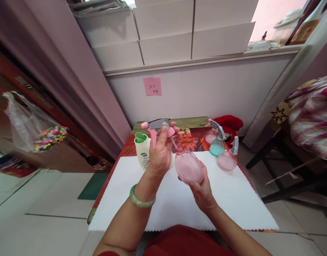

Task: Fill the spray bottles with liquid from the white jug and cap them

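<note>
My left hand [161, 153] is closed around a pink and grey trigger spray head [160, 124], its trigger pointing left. From the head a clear dip tube slants down toward the open neck of a round pink spray bottle [190, 165]. That bottle, tilted to the left, is gripped from below and the right by my right hand [203, 190]. It looks filled with pale pink liquid. Whether the tube's tip is inside the neck I cannot tell. Just left of my left hand stands a cream bottle [142, 147] with an open green flip cap.
Three spray bottles stand at the table's right: a teal one [217, 147], a pink one [227, 160] and another pink one [210, 137] behind. A white cloth [120, 199] covers the near table. A red plush item [228, 126] sits behind; a dark stool [275, 177] stands right.
</note>
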`<state>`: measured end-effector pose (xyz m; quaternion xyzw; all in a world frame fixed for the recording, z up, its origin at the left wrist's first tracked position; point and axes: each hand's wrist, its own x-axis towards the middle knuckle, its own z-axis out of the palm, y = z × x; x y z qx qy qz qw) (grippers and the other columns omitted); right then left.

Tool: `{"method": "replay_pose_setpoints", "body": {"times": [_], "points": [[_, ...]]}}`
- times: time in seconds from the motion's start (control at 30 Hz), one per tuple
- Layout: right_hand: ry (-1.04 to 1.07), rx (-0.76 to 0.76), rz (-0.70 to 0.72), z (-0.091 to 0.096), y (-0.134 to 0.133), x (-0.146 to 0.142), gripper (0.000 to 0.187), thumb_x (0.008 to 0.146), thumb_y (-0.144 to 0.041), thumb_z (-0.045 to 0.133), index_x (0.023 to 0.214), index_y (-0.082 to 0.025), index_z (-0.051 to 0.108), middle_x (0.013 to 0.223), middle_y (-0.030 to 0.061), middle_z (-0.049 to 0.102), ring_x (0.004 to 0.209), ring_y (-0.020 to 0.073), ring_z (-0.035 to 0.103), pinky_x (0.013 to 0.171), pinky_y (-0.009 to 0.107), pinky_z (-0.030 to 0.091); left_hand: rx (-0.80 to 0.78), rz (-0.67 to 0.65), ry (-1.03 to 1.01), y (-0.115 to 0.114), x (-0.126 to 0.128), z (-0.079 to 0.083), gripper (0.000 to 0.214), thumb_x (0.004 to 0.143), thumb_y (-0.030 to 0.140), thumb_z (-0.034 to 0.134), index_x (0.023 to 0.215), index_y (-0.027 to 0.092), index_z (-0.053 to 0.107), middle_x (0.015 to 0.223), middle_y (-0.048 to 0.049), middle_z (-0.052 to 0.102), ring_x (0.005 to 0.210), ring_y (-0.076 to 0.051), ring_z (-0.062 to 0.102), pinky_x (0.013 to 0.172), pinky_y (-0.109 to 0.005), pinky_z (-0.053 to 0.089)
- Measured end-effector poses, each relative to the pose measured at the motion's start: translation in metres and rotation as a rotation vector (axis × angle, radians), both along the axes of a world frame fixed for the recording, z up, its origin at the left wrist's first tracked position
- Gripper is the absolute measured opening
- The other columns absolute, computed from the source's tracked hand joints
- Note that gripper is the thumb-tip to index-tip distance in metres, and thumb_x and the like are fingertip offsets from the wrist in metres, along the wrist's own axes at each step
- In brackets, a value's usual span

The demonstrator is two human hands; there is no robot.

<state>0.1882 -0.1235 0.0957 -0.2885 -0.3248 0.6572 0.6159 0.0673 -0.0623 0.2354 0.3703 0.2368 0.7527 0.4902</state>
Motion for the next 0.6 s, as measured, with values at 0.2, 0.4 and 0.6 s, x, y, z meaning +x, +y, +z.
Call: {"method": "replay_pose_setpoints", "body": {"times": [0.2, 0.4, 0.6], "points": [[-0.022, -0.067, 0.047, -0.005, -0.001, 0.007, 0.089, 0.062, -0.032, 0.089, 0.136, -0.033, 0.04, 0.141, 0.0084, 0.051, 0.117, 0.0303, 0.059, 0.097, 0.054, 0.055, 0.078, 0.164, -0.037, -0.008, -0.062, 0.029, 0.034, 0.092, 0.047, 0.064, 0.105, 0.017, 0.071, 0.094, -0.0039, 0.074, 0.077, -0.014, 0.068, 0.085, -0.033, 0.056], [-0.062, -0.04, 0.031, -0.003, 0.011, 0.012, 0.087, 0.064, -0.033, 0.088, 0.138, -0.033, 0.043, 0.147, 0.0093, 0.048, 0.125, 0.0316, 0.055, 0.099, 0.057, 0.054, 0.042, 0.357, -0.209, -0.029, -0.155, 0.012, 0.039, 0.098, 0.052, 0.051, 0.106, 0.019, 0.07, 0.089, -0.0014, 0.075, 0.071, -0.012, 0.066, 0.078, -0.03, 0.056], [-0.238, 0.116, 0.021, 0.018, 0.044, 0.008, 0.093, 0.061, -0.032, 0.091, 0.142, -0.03, 0.045, 0.15, 0.0098, 0.048, 0.134, 0.0333, 0.049, 0.108, 0.056, 0.046, -0.319, 0.339, -0.501, -0.045, -0.217, -0.11, 0.032, 0.098, 0.044, 0.054, 0.094, 0.016, 0.068, 0.088, -0.0043, 0.076, 0.072, -0.015, 0.069, 0.081, -0.035, 0.056]]}}
